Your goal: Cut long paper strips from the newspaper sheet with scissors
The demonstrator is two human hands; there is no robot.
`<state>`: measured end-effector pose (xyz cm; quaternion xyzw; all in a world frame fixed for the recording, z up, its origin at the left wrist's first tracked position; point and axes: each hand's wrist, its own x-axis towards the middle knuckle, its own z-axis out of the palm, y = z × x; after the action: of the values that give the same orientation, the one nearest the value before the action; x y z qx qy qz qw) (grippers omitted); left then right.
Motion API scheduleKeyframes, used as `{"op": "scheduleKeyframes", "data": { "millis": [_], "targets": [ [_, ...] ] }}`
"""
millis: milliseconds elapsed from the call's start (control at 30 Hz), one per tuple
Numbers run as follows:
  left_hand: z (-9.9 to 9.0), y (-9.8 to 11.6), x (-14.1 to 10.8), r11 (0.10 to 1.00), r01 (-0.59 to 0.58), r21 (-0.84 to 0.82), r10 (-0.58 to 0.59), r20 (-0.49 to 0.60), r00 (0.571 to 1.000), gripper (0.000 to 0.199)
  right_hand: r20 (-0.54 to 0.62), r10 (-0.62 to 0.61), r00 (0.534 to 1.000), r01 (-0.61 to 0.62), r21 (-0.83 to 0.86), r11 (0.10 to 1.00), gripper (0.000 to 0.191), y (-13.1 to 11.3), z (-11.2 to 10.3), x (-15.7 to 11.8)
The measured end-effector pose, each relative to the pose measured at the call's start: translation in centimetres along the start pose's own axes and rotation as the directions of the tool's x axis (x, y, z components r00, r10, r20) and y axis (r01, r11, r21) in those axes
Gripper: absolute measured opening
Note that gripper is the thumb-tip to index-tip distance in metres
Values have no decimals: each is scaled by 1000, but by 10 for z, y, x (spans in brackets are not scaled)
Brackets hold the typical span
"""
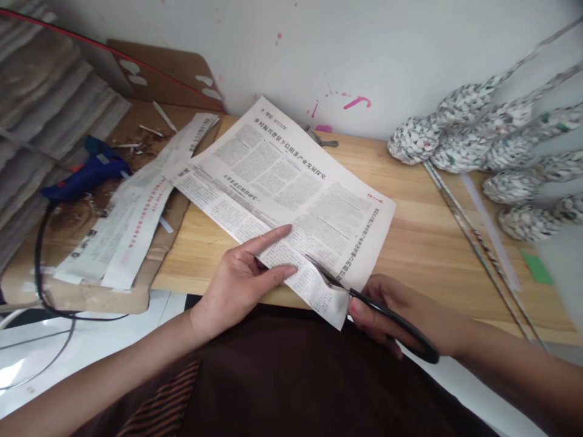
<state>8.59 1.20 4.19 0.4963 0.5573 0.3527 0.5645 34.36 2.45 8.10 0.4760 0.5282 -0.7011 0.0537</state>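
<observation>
A printed newspaper sheet (282, 176) lies slanted across the wooden tabletop, its near edge overhanging the front. My left hand (234, 279) grips that edge, with thumb and index finger stretched on top and the other fingers mostly hidden beneath. In my right hand (387, 309) is a pair of scissors (412, 340) with black handles. The blades are in the paper near its lower right corner, along a cut running roughly parallel to the near edge. A narrow flap bends down beside the blades.
Cut newspaper strips (141, 224) and a blue glue gun (91, 176) with a black cord rest on cardboard (136, 297) at left. Beside them rises a grey layered stack (40, 79). Several woven paper forms (414, 139) and thin rods (478, 243) occupy the right. A wall stands behind.
</observation>
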Motion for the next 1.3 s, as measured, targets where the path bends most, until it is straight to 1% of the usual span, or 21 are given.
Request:
{"op": "scheduleKeyframes", "data": {
  "millis": [100,200,467,600,733,833,1000,1133,1300],
  "targets": [
    [0,1,0,1000,4,1,-4,6,1000,67,-30,27,999,-26,30,999,54,0,3,0],
    [-1,2,1,1000,14,12,-14,0,1000,68,-52,33,998,-31,49,998,50,1,5,0],
    [0,4,0,1000,27,8,-27,7,1000,68,-33,16,999,-12,112,994,38,4,6,-1],
    [-1,5,0,1000,25,13,-25,5,1000,68,-47,28,998,-21,126,992,32,5,6,-1],
    [-2,4,0,1000,24,4,-24,14,1000,68,-46,44,998,-38,132,990,34,8,5,-1],
    [-1,3,0,1000,25,-12,-25,13,1000,68,-61,52,997,-45,108,993,37,8,7,0],
    [2,5,-2,998,37,-47,-36,23,999,68,-84,-14,996,16,15,1000,45,1,10,4],
    [1,4,-3,997,43,-64,-41,32,999,68,-88,-17,996,18,19,1000,41,-4,10,5],
    [0,3,-2,996,34,-77,-32,30,999,66,-101,30,994,-29,11,1000,37,-1,8,5]
  ]
}}
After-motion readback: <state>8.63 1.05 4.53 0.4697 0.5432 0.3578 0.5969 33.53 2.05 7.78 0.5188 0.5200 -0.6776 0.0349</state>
